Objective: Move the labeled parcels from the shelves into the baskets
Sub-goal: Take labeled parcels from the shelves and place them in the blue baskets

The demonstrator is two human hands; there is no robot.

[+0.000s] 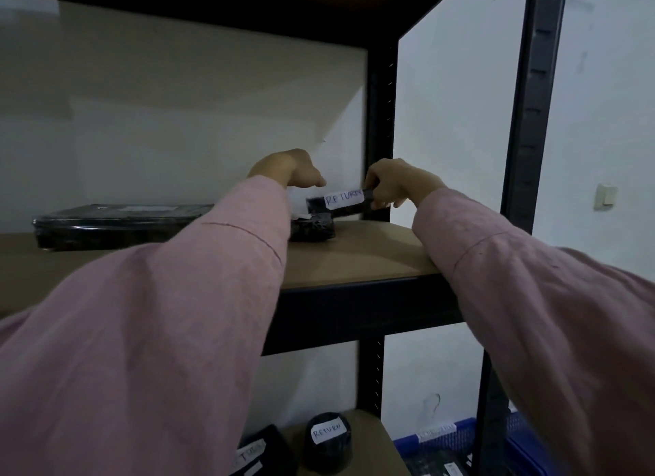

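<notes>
My right hand (393, 183) is clamped on the right end of a slim black parcel (319, 205), fingers curled under it and thumb over the top. The parcel is raised just above the upper shelf (354, 259), near its back right corner, with its white RETURN label (343, 198) facing me. My left hand (287, 169) is at the parcel's left end, thumb pointing toward the label; its fingers are hidden behind the hand, so I cannot tell whether they hold anything. Both my pink sleeves (159, 334) stretch in over the shelf's front edge.

Under the raised parcel, a small crinkled black parcel (313, 229) lies on the shelf board. Toward the shelf's left end lies a wide flat black parcel (124, 224).

On the lower shelf (372, 436) a round black parcel (328, 452) stands near the right edge with a RETURN tag, and beside it to the left another labeled black parcel (269, 447) shows partly. A blue basket (460, 433) sits beyond that shelf's right edge.
</notes>
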